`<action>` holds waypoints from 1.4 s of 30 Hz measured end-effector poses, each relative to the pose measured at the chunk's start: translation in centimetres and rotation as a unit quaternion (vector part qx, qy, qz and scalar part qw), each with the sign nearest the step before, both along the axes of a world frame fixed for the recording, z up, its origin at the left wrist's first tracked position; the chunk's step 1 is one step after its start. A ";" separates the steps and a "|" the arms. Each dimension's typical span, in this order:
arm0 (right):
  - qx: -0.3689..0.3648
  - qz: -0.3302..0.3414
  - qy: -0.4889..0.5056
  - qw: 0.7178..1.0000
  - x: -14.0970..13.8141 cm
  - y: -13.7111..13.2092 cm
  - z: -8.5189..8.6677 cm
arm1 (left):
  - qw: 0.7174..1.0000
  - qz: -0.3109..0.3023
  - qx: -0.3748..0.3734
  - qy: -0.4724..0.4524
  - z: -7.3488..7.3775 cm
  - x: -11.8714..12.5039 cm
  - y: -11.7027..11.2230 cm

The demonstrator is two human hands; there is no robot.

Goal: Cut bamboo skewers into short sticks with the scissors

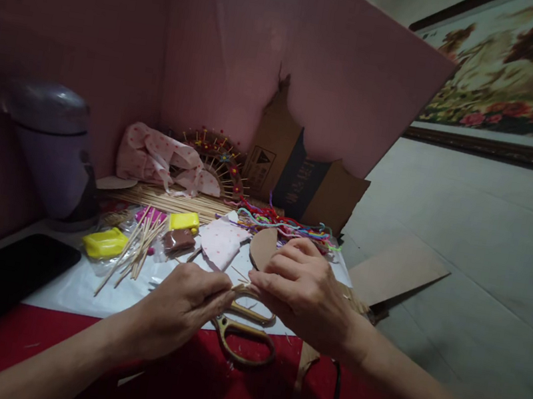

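Observation:
My left hand (189,302) is closed in a pinch, its fingertips meeting those of my right hand (306,283) over the white paper. A short pale piece of thin wooden stick (241,286) shows between the two pinches; most of it is hidden by the fingers. Just beneath lies a pair of scissors with bronze-coloured handles (244,358). A rounded cardboard piece (263,247) sits behind my right hand. Beyond my left hand is a folded piece of white cloth with pink dots (223,240).
Left are cut sticks (140,250), yellow clay packs (105,243), a brown clay pack (179,241), a black phone (4,286) and a purple tumbler (54,152). Behind stand coloured pipe cleaners (283,221), a decorated stick fan (220,155) and torn cardboard (275,143). Red cloth (197,384) covers the front.

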State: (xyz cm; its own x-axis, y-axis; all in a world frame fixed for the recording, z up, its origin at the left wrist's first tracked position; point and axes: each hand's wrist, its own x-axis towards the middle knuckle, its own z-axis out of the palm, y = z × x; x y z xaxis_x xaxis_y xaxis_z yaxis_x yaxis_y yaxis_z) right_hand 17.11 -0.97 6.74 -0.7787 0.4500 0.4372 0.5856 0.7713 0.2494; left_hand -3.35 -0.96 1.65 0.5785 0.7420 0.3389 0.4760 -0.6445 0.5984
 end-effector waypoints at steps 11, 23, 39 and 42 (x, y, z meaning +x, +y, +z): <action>0.006 -0.006 -0.009 1.000 -0.3 0.0 -1.2 | 1.000 0.012 -0.010 0.000 -0.5 0.5 0.2; -0.073 -0.079 0.100 0.989 -1.3 -0.2 -1.5 | 0.952 -0.003 -0.232 -0.198 -0.3 0.6 -0.1; -0.107 -0.173 0.183 0.962 -0.3 1.5 -3.4 | 0.894 -0.029 -0.331 -0.302 -0.6 0.2 1.5; -0.116 -0.193 0.184 0.957 0.1 2.5 -4.0 | 0.903 0.036 -0.296 -0.310 -0.4 0.3 1.5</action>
State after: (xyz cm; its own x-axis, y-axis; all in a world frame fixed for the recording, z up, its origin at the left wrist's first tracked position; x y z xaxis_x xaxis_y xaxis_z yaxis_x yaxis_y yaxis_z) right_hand 17.20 1.50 2.70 -0.3473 0.7912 0.5035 0.8529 0.4897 -0.1812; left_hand -3.05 0.53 1.27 0.3569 0.9273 0.1132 -0.0406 -0.1056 0.9936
